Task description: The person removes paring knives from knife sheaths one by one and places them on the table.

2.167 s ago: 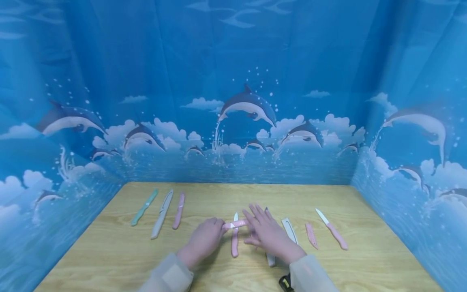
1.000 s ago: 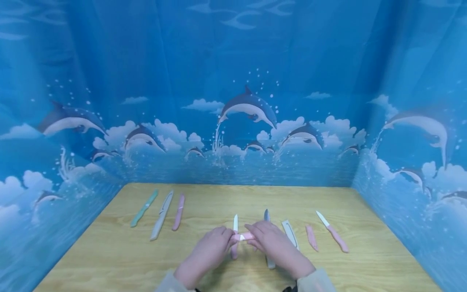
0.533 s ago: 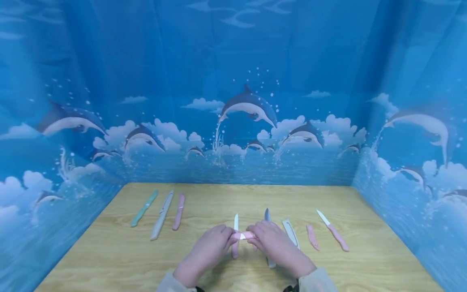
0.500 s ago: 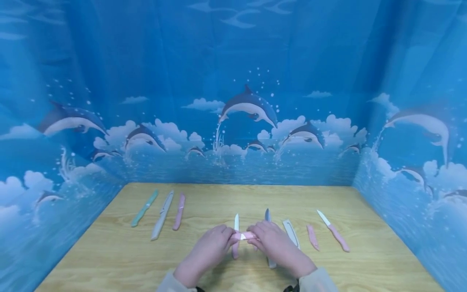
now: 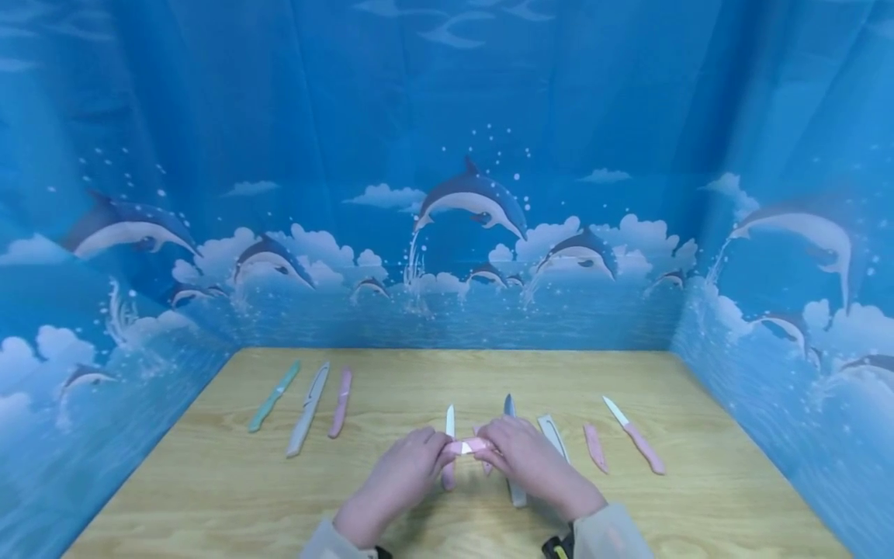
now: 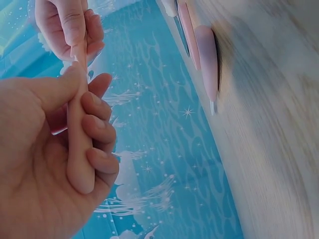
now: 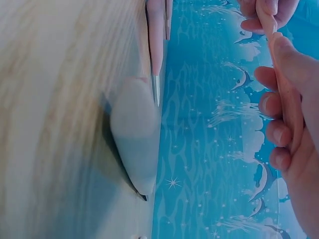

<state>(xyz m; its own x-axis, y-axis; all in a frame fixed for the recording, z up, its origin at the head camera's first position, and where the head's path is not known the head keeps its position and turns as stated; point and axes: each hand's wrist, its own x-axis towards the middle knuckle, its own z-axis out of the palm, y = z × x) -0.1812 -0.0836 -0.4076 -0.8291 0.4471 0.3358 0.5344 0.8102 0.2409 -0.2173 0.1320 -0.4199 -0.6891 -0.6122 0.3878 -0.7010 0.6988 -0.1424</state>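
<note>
Above the wooden tabletop, left hand and right hand grip a pink knife.

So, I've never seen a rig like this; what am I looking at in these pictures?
No machine here: a person's bare left hand and right hand do the work. The wide picture comes from a camera on the head, the close ones from one on each wrist.

Both hands grip a slim pink knife, apparently with its cover, the left around the handle.

On the pale wood-grain table, farther left, lie a mint-green sheathed knife, a grey sheathed knife and a pink sheathed knife. By the hands are a pink-handled bare knife and a grey-handled dark-bladed knife; rightward, a flat grey cover, a short pink cover and a white-bladed pink knife.
</note>
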